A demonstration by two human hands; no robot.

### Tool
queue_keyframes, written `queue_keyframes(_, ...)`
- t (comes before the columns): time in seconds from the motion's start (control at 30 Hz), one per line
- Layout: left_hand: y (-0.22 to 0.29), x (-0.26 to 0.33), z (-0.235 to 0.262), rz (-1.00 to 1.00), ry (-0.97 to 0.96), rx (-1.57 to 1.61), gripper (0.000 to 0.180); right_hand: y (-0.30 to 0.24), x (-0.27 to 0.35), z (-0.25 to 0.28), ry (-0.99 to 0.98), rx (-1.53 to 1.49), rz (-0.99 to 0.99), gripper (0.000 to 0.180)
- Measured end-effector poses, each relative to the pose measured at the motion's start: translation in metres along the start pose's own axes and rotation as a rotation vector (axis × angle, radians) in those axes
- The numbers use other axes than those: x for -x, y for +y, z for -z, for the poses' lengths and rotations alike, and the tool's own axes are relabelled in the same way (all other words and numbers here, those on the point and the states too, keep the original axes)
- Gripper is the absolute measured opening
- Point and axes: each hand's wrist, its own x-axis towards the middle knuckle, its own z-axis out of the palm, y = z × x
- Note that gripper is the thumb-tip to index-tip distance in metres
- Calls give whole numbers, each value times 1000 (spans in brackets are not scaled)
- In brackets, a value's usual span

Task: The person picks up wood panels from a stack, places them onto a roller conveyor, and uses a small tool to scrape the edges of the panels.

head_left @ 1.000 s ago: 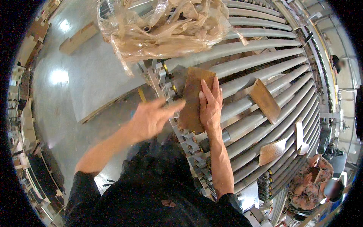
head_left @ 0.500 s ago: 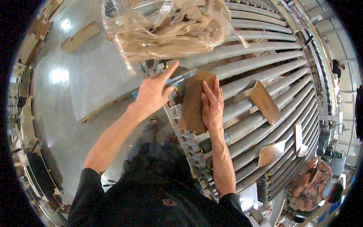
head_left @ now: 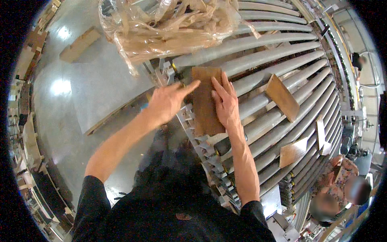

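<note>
Two flat hands are laid on the brown board (head_left: 206,101) lying across the conveyor rollers (head_left: 274,60), right hand (head_left: 226,104) pressed on top, left hand (head_left: 169,101) open-fingered at its edge; squaring seems underway, a firm grasp being needed next.

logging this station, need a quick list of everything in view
roller conveyor: one, grey rollers, curving across the right
wooden board: one, brown, on the rollers under both hands
other wooden pieces: about four, brown, further along the rollers
plastic wrap bundle: one, clear tan, top centre
floor: grey, glossy, left
co-worker: one, lower right
left hand: open, fingertips at the board's left edge
right hand: flat on the board
</note>
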Motion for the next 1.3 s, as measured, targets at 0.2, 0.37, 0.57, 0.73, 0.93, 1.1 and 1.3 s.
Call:
queue_keyframes(0.2, 1, 55, -5, -144, 16, 67, 62, 8, 0, 0, -3, -22, 57, 42)
queue_keyframes(0.37, -16, 17, -11, -99, 202, 93, 64, 3, -2, 3, -36, -16, 59, 40)
queue_keyframes(0.57, 39, 74, -17, -260, -158, 4, 68, 5, -1, 0, -33, -16, 65, 39)
queue_keyframes(0.73, 23, 57, -21, -159, 97, 34, 66, 11, -1, 2, -16, -16, 89, 38)
queue_keyframes(0.93, 59, 74, -9, -255, -381, 7, 66, 15, -1, -2, -21, -48, 93, 39)
queue_keyframes(1.1, 56, 116, -49, -137, -104, 85, 60, 12, 2, -1, -8, -39, 108, 39)
queue_keyframes(1.3, 22, 53, -44, -72, 234, 281, 54, 10, -2, -2, -17, -54, 82, 37)
